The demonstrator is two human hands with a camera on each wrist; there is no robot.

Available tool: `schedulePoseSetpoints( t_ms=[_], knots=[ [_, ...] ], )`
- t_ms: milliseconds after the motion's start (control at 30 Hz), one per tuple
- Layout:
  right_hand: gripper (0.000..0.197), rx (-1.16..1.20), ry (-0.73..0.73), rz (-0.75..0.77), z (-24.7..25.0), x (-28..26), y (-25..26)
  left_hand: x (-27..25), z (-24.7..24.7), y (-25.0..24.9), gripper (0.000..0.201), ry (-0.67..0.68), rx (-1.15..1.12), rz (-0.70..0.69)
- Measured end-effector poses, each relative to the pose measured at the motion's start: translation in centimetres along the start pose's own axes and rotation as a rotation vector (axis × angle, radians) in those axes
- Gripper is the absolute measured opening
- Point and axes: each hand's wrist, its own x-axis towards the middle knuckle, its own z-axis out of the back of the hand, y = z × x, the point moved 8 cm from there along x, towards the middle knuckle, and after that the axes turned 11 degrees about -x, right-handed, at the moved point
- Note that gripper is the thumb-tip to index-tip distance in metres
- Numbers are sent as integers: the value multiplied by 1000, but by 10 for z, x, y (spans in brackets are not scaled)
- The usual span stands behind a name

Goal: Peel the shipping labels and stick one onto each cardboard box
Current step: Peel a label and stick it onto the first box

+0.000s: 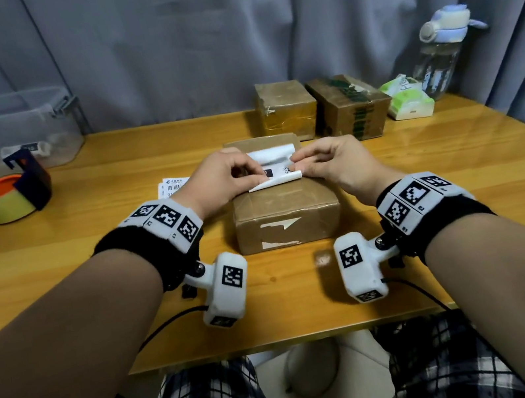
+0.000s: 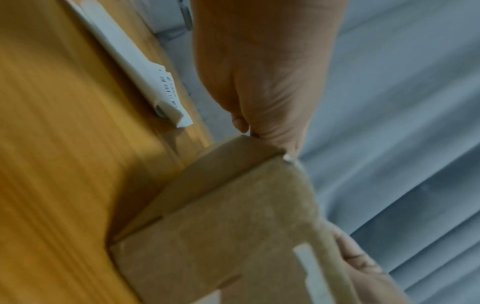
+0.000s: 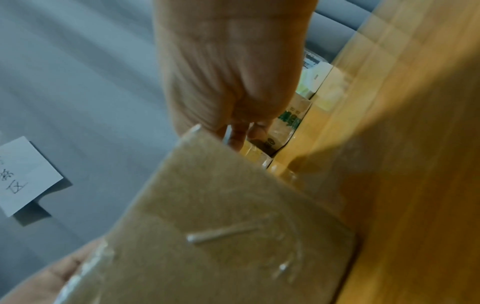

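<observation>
Peeling: both hands work one shipping label [image 1: 274, 166] above the top of the near cardboard box [image 1: 285, 210], which sits on the table [image 1: 98, 261] squarely in front of the person.
Left hand [image 1: 219, 180]: fingers curled, pinching the label's left edge, probably to steady the sheet while the other side is pulled.
Right hand [image 1: 331, 159]: fingers curled, pinching the right edge, where the paper curls back on itself; likely the backing coming away, though the two layers are too small to tell apart.
Why over the box: holding the label right above its target means it can go straight down once the sticky side is free.
Near box: front face carries torn white scraps of an old label; the top is bare brown where visible.
Waiting boxes: two more cardboard boxes [image 1: 288, 109] stand side by side at the table's far edge, neither showing a fresh label.
Spare labels [image 1: 172, 186]: a small stack lies flat just left of the near box, within easy reach of the left hand.
Wrist views: blurred; they show only the palms and the box corners.
Progress: early, by my reading.
</observation>
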Motion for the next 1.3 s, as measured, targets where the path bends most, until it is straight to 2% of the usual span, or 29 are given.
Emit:
schedulePoseSetpoints(
  t_ms=[167, 333, 467, 533, 633, 733, 833, 900, 1000, 1133, 1200, 1300],
  knots=[
    [20, 19, 87, -12, -2, -1, 1, -6, 1, -1, 26, 109, -1, 29],
    [14, 32, 199, -58, -6, -5, -1, 7, -1, -2, 13, 13, -1, 58],
    [20, 50, 270, -90, -6, -10, 0, 15, -13, -4, 20, 36, 93, 69],
    [20, 10, 238, -73, -3, -10, 4, 13, -18, -3, 26, 65, 195, 105],
    [13, -75, 97, -87, -1, -4, 6, 8, -20, -5, 32, 92, 381, 152],
    [21, -268, 87, -109, -12, 5, 7, 6, -22, -7, 38, 174, 462, 186],
    [35, -513, 59, -149, -18, 13, 8, 7, -21, -7, 34, 257, 345, 211],
    [34, -648, 45, -156, -21, 14, 9, 4, -21, -7, 23, 216, 168, 220],
    [31, -743, 92, -110, -26, 12, 12, 2, -17, -3, 21, 149, 244, 193],
    [22, -827, 256, -89, -27, 6, 18, -2, -19, -6, 38, 309, 428, 234],
    [24, -796, 296, -111, -24, 3, 18, -4, -16, -11, 41, 323, 440, 215],
    [16, -720, 220, -56, -14, 3, 23, -3, -12, -27, 29, 260, 422, 123]
  ],
)
